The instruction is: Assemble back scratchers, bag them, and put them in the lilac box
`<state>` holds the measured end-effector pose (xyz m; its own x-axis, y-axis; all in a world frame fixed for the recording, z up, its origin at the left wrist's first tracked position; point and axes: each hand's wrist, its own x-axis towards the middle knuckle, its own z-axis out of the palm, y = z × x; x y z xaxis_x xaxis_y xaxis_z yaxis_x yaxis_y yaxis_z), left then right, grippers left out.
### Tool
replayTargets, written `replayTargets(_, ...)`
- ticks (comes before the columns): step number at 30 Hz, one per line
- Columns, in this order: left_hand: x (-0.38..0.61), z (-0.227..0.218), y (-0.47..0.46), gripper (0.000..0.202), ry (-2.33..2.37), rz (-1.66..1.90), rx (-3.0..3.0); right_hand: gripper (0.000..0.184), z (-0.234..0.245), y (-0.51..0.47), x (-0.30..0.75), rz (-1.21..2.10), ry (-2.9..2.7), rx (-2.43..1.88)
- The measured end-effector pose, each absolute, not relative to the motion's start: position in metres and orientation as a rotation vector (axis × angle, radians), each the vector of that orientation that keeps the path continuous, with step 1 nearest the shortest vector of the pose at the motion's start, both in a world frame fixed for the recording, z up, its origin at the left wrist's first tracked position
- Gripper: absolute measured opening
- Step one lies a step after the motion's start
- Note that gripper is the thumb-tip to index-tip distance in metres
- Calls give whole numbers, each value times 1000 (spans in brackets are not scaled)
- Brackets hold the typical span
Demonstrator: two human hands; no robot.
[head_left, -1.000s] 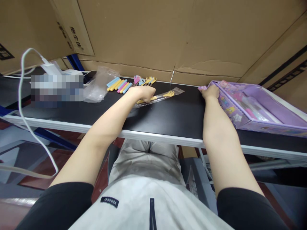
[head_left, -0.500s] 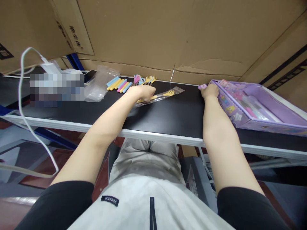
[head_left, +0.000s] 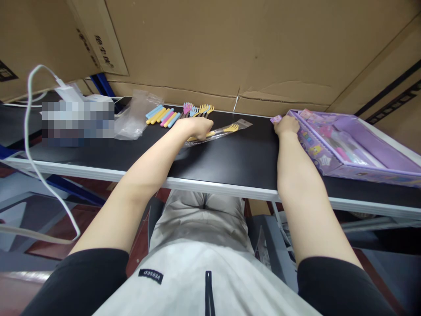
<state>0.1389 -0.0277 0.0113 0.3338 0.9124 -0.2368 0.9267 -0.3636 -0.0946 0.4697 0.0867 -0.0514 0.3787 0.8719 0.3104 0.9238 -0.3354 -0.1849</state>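
Note:
My left hand (head_left: 194, 127) lies curled on the black table (head_left: 230, 158), its fingers closed on the near end of a clear plastic sleeve (head_left: 226, 130) with a yellow fork inside. Just beyond it lies a row of several loose plastic forks (head_left: 179, 113) in blue, yellow and pink. My right hand (head_left: 287, 125) rests at the left corner of a purple toy box (head_left: 348, 147), fingers curled around a small pink piece (head_left: 276, 119) at that corner.
A heap of empty clear sleeves (head_left: 134, 116) lies left of the forks. A white charger and cable (head_left: 42, 83) hang at the far left by a blurred patch. Cardboard boxes (head_left: 250, 48) wall off the table's back edge.

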Motion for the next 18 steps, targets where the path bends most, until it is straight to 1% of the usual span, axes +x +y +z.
replayTargets(3, 139, 12, -29, 68, 1736, -398, 2520, 46, -47, 81, 465, -217, -1523, -2417)
replayTargets(8, 140, 13, -30, 64, 1747, -403, 2517, 56, -44, 74, 464, -117, -1378, -2325)
replayTargets(12, 139, 12, -29, 67, 1745, -376, 2499, 46, -43, 73, 469, -39, -1292, -2278)
replayTargets(16, 138, 11, -28, 70, 1746, -356, 2487, 45, -43, 76, 474, -1, -1222, -2266)
replayTargets(18, 138, 10, -27, 71, 1751, -344, 2477, 46, -45, 79, 477, 9, -1283, -2172)
